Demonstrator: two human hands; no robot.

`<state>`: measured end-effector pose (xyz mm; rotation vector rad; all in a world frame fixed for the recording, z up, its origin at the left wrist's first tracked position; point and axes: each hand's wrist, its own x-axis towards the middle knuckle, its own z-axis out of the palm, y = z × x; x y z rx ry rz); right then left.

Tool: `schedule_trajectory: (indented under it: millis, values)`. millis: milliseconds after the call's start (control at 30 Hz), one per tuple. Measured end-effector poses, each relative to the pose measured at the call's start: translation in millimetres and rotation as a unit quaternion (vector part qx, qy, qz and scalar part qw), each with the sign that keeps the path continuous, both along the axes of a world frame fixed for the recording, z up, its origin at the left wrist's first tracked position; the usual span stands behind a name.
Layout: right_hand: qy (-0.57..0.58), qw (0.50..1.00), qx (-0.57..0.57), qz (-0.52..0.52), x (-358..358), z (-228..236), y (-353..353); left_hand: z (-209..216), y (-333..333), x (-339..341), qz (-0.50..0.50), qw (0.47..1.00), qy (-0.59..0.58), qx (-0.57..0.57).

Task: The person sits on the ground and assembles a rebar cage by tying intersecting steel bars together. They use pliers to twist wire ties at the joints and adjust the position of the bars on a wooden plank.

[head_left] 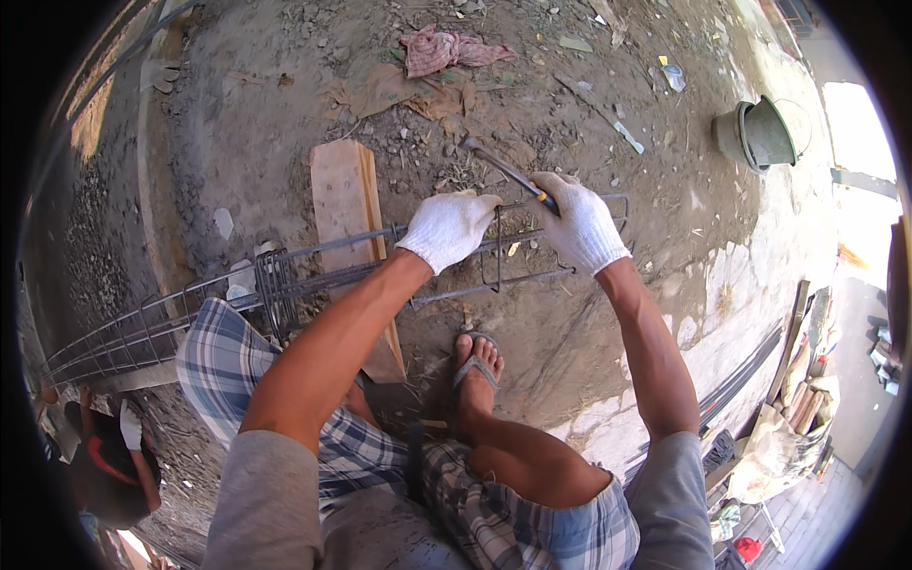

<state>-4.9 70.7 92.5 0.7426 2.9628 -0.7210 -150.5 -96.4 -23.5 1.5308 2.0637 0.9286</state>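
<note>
A rebar cage (518, 277) of long bars and square stirrups runs from the far left to a spot in front of me. My left hand (446, 231), in a white knit glove, is closed at the corner of a stirrup (499, 256), its fingertips pinched together there. My right hand (578, 223), also gloved, grips a slim metal hand tool (513, 174) with a dark, yellow-marked handle. The tool's head points up and left, beyond the cage; its exact kind is not clear. Beneath the cage lies a wooden plank (344, 195).
A bucket (768, 133) stands at the far right, and a crumpled red cloth (442, 52) lies ahead on rough dirt. My sandaled foot (477, 366) is just below the cage. Another person (109, 465) is at the lower left. Dark rods (750, 380) and a debris pile (793, 427) lie right.
</note>
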Motion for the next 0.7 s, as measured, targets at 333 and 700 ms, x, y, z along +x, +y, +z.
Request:
schedule_trajectory:
  millis: [333,700]
  values:
    - [-0.335,0.891,0.262,0.157,-7.7,93.5,25.8,6.6,-1.6,-3.3,-0.012,0.998,-0.018,-0.056]
    - [-0.374,0.788,0.409,0.268,-67.4,86.7,-12.6,5.8,-0.1,-4.7,0.001,0.998,-0.036,-0.057]
